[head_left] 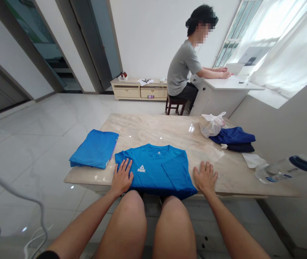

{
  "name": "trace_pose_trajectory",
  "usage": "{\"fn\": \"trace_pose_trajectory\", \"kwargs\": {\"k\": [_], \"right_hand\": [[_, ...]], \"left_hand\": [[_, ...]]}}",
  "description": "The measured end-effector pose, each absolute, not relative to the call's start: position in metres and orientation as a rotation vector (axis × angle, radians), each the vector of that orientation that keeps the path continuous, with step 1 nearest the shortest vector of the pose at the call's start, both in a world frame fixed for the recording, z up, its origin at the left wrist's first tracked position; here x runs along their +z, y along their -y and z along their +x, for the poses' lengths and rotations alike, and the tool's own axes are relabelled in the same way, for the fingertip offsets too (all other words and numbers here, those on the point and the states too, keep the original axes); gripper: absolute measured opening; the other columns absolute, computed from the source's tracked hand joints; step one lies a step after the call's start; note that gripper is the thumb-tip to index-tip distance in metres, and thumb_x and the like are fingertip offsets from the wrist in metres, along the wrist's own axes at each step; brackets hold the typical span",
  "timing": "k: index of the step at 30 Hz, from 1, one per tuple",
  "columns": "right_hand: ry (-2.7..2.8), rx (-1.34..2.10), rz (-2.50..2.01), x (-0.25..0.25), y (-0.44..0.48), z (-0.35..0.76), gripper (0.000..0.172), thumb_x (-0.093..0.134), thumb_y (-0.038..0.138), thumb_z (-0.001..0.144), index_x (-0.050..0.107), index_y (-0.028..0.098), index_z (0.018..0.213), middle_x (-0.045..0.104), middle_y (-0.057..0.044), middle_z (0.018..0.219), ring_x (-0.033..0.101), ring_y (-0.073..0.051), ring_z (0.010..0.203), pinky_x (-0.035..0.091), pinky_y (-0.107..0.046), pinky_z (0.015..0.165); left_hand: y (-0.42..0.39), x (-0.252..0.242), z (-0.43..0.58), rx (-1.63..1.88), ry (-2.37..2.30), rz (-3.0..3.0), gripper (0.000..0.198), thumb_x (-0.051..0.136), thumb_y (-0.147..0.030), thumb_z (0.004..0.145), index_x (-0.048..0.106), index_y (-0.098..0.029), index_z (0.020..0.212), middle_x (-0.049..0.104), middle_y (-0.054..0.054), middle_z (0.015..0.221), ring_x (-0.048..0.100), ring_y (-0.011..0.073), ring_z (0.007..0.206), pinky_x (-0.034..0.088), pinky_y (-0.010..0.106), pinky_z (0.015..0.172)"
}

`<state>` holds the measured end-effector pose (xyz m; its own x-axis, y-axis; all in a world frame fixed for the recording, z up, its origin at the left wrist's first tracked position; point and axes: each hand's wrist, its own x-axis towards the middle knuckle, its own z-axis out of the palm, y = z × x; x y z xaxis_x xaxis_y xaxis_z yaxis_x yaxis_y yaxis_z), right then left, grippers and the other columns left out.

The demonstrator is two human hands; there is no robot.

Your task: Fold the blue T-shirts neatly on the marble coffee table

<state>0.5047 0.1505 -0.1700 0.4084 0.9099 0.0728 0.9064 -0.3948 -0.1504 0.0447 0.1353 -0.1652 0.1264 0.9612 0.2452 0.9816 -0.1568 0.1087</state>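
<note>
Blue shirts on marble worktop (153,129): two; flat shirt (156,169) at near edge, folded shirt (95,149) just left. Hands: two, open, palms down, gripping nothing; left hand (122,177) on flat shirt, right hand (205,177) beside it.

Marble table (148,129): far middle bare, free passage. Left: folded blue shirt (95,149). Near centre: spread blue T-shirt (156,169). Right, obstructing: plastic bag (211,124), navy folded clothes (234,138), water bottle (285,169).

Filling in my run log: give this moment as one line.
left hand: flat on blue PEAK shirt | right hand: flat on table beside shirt | folded blue shirt: left of it
</note>
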Motion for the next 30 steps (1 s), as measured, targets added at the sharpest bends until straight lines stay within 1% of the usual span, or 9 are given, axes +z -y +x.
{"fn": "trace_pose_trajectory", "kwargs": {"k": [7, 12, 14, 17, 19, 21, 25, 27, 30], "right_hand": [[1.635, 0.217, -2.552, -0.149, -0.170, 0.507, 0.078, 0.026, 0.049, 0.110, 0.037, 0.006, 0.174, 0.028, -0.026, 0.181, 0.020, -0.040, 0.170, 0.011, -0.068, 0.135], [1.490, 0.049, -2.464, -0.155, -0.181, 0.506, 0.076, 0.027, 0.047, 0.109, 0.045, 0.004, 0.169, 0.034, -0.029, 0.178, 0.024, -0.040, 0.168, 0.016, -0.068, 0.134], [1.474, 0.010, -2.434, -0.159, -0.181, 0.505, 0.075, 0.030, 0.046, 0.108, 0.048, 0.004, 0.167, 0.037, -0.030, 0.175, 0.028, -0.041, 0.166, 0.017, -0.069, 0.133], [1.455, 0.003, -2.430, -0.161, -0.180, 0.505, 0.074, 0.032, 0.046, 0.108, 0.049, 0.004, 0.166, 0.039, -0.031, 0.174, 0.030, -0.042, 0.165, 0.018, -0.069, 0.132], [1.463, 0.005, -2.426, -0.159, -0.179, 0.504, 0.074, 0.033, 0.045, 0.108, 0.049, 0.003, 0.166, 0.039, -0.031, 0.174, 0.030, -0.042, 0.165, 0.019, -0.070, 0.132], [1.469, 0.009, -2.423, -0.156, -0.179, 0.503, 0.073, 0.035, 0.045, 0.107, 0.049, 0.004, 0.166, 0.039, -0.030, 0.174, 0.030, -0.042, 0.165, 0.019, -0.069, 0.132], [1.439, 0.024, -2.441, -0.149, -0.180, 0.501, 0.073, 0.036, 0.044, 0.107, 0.048, 0.004, 0.167, 0.038, -0.029, 0.175, 0.030, -0.042, 0.165, 0.017, -0.069, 0.133], [1.432, 0.030, -2.445, -0.147, -0.180, 0.500, 0.073, 0.036, 0.044, 0.107, 0.048, 0.003, 0.167, 0.038, -0.029, 0.175, 0.030, -0.042, 0.165, 0.016, -0.069, 0.133], [1.443, 0.038, -2.432, -0.145, -0.178, 0.499, 0.072, 0.035, 0.043, 0.107, 0.049, 0.003, 0.166, 0.039, -0.030, 0.175, 0.030, -0.041, 0.165, 0.017, -0.069, 0.133]], "left_hand": [[-0.137, -0.164, 0.044, -0.351, 1.978, -2.318, 0.066, 0.039, -0.032, 0.108, 0.047, -0.022, 0.172, 0.043, 0.010, 0.179, 0.039, 0.0339, 0.166, 0.025, 0.063, 0.136], [-0.137, -0.166, 0.041, -0.349, 1.987, -2.306, 0.064, 0.036, -0.034, 0.110, 0.047, -0.022, 0.172, 0.044, 0.011, 0.177, 0.041, 0.0336, 0.165, 0.026, 0.063, 0.136], [-0.137, -0.165, 0.042, -0.356, 1.982, -2.319, 0.063, 0.036, -0.035, 0.111, 0.047, -0.023, 0.172, 0.045, 0.010, 0.178, 0.041, 0.0323, 0.165, 0.025, 0.061, 0.137], [-0.135, -0.165, 0.040, -0.385, 1.986, -2.330, 0.061, 0.038, -0.038, 0.111, 0.050, -0.026, 0.170, 0.047, 0.010, 0.176, 0.039, 0.0321, 0.166, 0.018, 0.062, 0.139], [-0.136, -0.164, 0.035, -0.424, 2.026, -2.305, 0.060, 0.036, -0.040, 0.112, 0.054, -0.025, 0.167, 0.050, 0.012, 0.175, 0.041, 0.0335, 0.164, 0.015, 0.065, 0.139], [-0.140, -0.163, 0.026, -0.472, 2.099, -2.242, 0.062, 0.032, -0.043, 0.112, 0.054, -0.021, 0.166, 0.047, 0.016, 0.175, 0.041, 0.0349, 0.164, 0.018, 0.065, 0.138], [-0.155, -0.158, 0.008, -0.481, 2.328, -2.039, 0.070, 0.034, -0.052, 0.112, 0.046, -0.017, 0.172, 0.036, 0.021, 0.180, 0.027, 0.0428, 0.169, 0.023, 0.067, 0.135], [-0.161, -0.158, 0.003, -0.402, 2.420, -2.009, 0.072, 0.034, -0.055, 0.111, 0.046, -0.018, 0.172, 0.037, 0.023, 0.179, 0.025, 0.0470, 0.169, 0.023, 0.070, 0.134], [-0.163, -0.161, 0.001, -0.320, 2.445, -2.017, 0.070, 0.032, -0.055, 0.112, 0.053, -0.020, 0.168, 0.039, 0.023, 0.177, 0.027, 0.0474, 0.168, 0.022, 0.069, 0.133]]}}
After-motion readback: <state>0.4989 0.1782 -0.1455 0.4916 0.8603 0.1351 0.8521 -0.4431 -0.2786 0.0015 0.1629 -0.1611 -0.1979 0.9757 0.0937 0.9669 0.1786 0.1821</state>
